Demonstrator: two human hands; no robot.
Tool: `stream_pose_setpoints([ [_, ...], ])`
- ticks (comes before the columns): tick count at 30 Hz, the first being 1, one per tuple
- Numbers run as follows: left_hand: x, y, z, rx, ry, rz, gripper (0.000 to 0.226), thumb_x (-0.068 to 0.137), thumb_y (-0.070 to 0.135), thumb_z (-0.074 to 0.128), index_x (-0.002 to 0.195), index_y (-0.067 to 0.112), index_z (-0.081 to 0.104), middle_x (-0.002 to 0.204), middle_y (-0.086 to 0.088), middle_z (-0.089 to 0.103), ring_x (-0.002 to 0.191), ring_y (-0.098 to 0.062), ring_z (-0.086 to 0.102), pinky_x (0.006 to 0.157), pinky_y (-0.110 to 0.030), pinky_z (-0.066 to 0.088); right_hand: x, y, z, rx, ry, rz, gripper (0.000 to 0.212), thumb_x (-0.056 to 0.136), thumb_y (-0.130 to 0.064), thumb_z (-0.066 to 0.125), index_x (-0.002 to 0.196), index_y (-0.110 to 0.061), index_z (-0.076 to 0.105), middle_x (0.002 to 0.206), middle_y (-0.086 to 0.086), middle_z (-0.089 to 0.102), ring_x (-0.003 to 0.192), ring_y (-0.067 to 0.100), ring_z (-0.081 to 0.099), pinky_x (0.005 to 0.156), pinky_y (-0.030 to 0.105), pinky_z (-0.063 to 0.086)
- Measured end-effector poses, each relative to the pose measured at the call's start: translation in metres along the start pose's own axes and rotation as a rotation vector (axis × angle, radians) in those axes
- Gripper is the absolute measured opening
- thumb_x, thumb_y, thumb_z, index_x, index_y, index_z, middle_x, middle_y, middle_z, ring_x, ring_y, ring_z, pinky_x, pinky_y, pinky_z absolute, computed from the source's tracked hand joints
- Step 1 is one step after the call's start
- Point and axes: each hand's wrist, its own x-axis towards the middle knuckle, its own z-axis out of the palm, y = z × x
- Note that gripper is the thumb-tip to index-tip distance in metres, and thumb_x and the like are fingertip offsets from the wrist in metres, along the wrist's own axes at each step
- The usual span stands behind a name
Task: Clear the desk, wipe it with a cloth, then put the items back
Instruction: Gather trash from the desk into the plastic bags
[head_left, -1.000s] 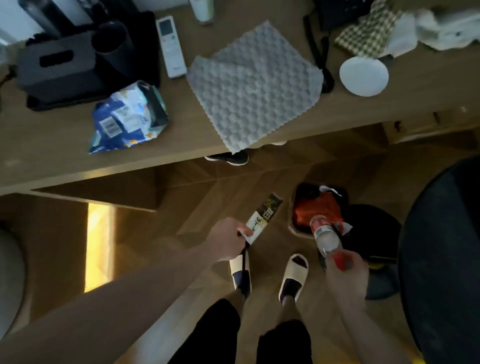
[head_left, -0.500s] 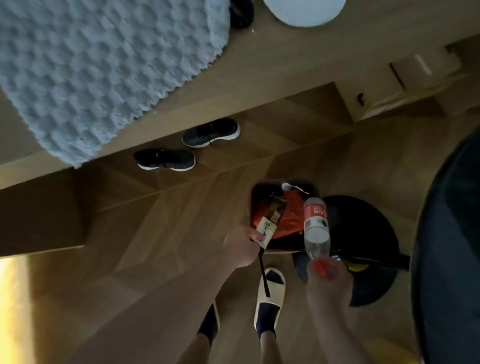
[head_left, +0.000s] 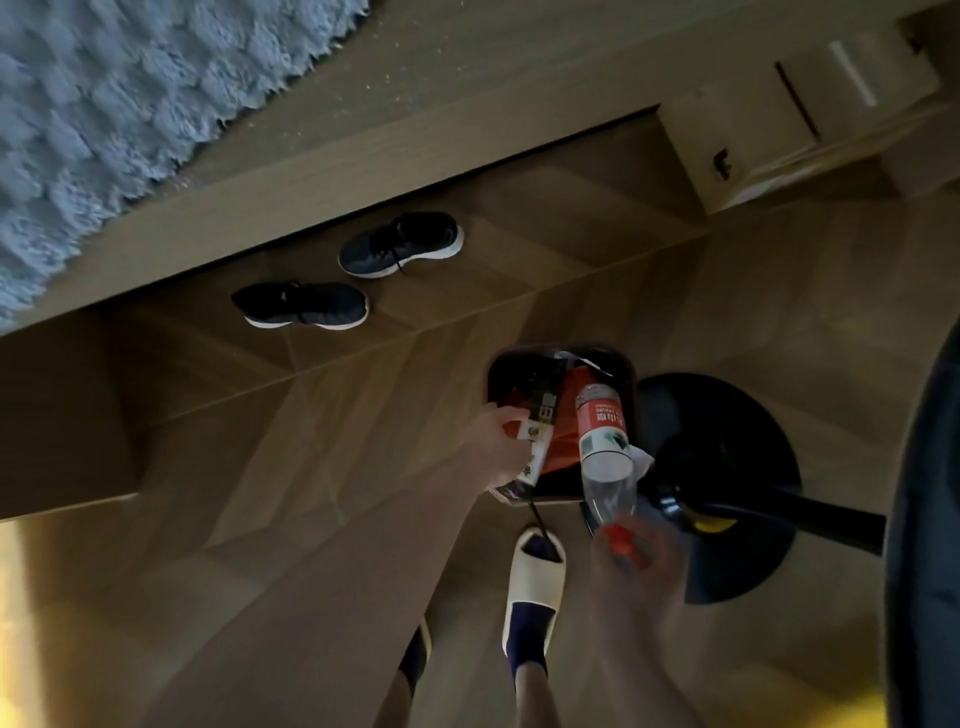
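The plastic water bottle (head_left: 602, 431), red-labelled and apparently empty, hung base-down over the black waste bin (head_left: 631, 384) at centre right of the frame, its red cap pinched in the blurred right hand (head_left: 634, 551). Just left of it, the left hand (head_left: 498, 447) gripped a dark snack wrapper (head_left: 543, 410) whose far end already reached over the bin's rim. Both hands were therefore closed on rubbish, close together above the opening. To do this well, I judged each piece should be lowered past the rim before release, the bottle tipped inward so it would not bounce out. Above, a grey cloth (head_left: 119, 88) lay on the desk (head_left: 467, 104); sneakers (head_left: 400, 244) sat beneath it.
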Motion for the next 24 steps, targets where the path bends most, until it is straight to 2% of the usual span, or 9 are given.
stream_pose_setpoints([
  [1, -0.003, -0.003, -0.002, -0.002, 0.007, -0.005, 0.054, 0.092, 0.010, 0.062, 0.143, 0.024, 0.056, 0.151, 0.000, 0.041, 0.133, -0.023, 0.048, 0.099, -0.023, 0.047, 0.000, 0.001, 0.001, -0.002, -0.004, -0.006, 0.037, 0.079, -0.010, 0.076, 0.091, -0.045, 0.068, 0.097, -0.002, 0.069, 0.094, 0.026, 0.068, 0.080, 0.059, 0.058],
  [3, -0.013, -0.012, -0.003, 0.041, -0.010, 0.007, 0.053, 0.095, 0.009, 0.060, 0.146, 0.022, 0.051, 0.143, 0.003, 0.044, 0.123, -0.018, 0.051, 0.084, -0.009, 0.045, 0.000, 0.004, 0.003, -0.025, -0.015, -0.044, 0.036, 0.078, -0.009, 0.076, 0.091, -0.042, 0.068, 0.094, -0.004, 0.070, 0.094, 0.027, 0.068, 0.078, 0.061, 0.058],
  [5, -0.021, -0.022, -0.004, 0.127, -0.013, 0.031, 0.055, 0.094, 0.009, 0.058, 0.146, 0.026, 0.052, 0.145, 0.005, 0.047, 0.121, -0.018, 0.053, 0.083, -0.014, 0.043, -0.002, -0.003, 0.006, -0.058, -0.006, -0.066, 0.032, 0.079, -0.011, 0.076, 0.091, -0.040, 0.069, 0.092, -0.007, 0.069, 0.094, 0.026, 0.067, 0.077, 0.058, 0.058],
  [8, -0.030, -0.033, -0.008, 0.193, 0.000, 0.071, 0.046, 0.099, 0.012, 0.055, 0.143, 0.026, 0.054, 0.145, 0.006, 0.051, 0.126, -0.015, 0.051, 0.094, -0.018, 0.039, -0.004, -0.016, 0.011, -0.099, 0.007, -0.072, 0.025, 0.081, -0.007, 0.077, 0.095, -0.028, 0.072, 0.097, -0.011, 0.060, 0.088, 0.020, 0.066, 0.074, 0.044, 0.057],
  [11, -0.038, -0.042, -0.015, 0.236, -0.016, 0.099, 0.051, 0.099, 0.010, 0.053, 0.148, 0.024, 0.050, 0.156, 0.006, 0.040, 0.144, -0.016, 0.037, 0.109, -0.022, 0.031, -0.001, -0.025, 0.020, -0.171, -0.019, -0.131, 0.022, 0.082, -0.005, 0.074, 0.097, -0.021, 0.073, 0.096, -0.015, 0.059, 0.094, 0.018, 0.063, 0.077, 0.038, 0.054],
  [13, -0.039, -0.046, -0.020, 0.250, -0.009, 0.090, 0.052, 0.098, 0.008, 0.053, 0.147, 0.028, 0.052, 0.160, 0.007, 0.034, 0.150, -0.016, 0.030, 0.120, -0.032, 0.031, 0.003, -0.029, 0.028, -0.205, -0.055, -0.160, 0.022, 0.082, -0.001, 0.069, 0.095, -0.019, 0.073, 0.100, -0.005, 0.063, 0.096, 0.014, 0.058, 0.076, 0.027, 0.045],
  [15, -0.037, -0.050, -0.026, 0.235, -0.004, 0.070, 0.050, 0.098, 0.007, 0.054, 0.143, 0.029, 0.055, 0.159, 0.008, 0.034, 0.148, -0.017, 0.034, 0.120, -0.037, 0.036, 0.009, -0.033, 0.035, -0.245, -0.111, -0.173, 0.023, 0.083, 0.001, 0.066, 0.092, -0.020, 0.070, 0.105, -0.001, 0.061, 0.094, 0.013, 0.057, 0.073, 0.018, 0.040],
  [21, -0.027, -0.059, -0.042, 0.209, 0.040, 0.066, 0.043, 0.098, 0.009, 0.053, 0.135, 0.028, 0.060, 0.151, 0.010, 0.045, 0.139, -0.016, 0.046, 0.102, -0.022, 0.039, 0.043, -0.047, 0.059, -0.400, -0.217, -0.133, 0.020, 0.090, -0.004, 0.057, 0.100, -0.019, 0.066, 0.117, 0.002, 0.056, 0.095, 0.023, 0.058, 0.077, 0.032, 0.044],
  [24, -0.021, -0.061, -0.048, 0.211, 0.059, 0.061, 0.042, 0.097, 0.010, 0.054, 0.133, 0.030, 0.062, 0.149, 0.010, 0.047, 0.138, -0.017, 0.048, 0.106, -0.027, 0.042, 0.064, -0.060, 0.069, -0.517, -0.261, -0.164, 0.025, 0.090, -0.001, 0.058, 0.108, -0.015, 0.068, 0.126, 0.009, 0.054, 0.106, 0.032, 0.061, 0.083, 0.033, 0.044],
])
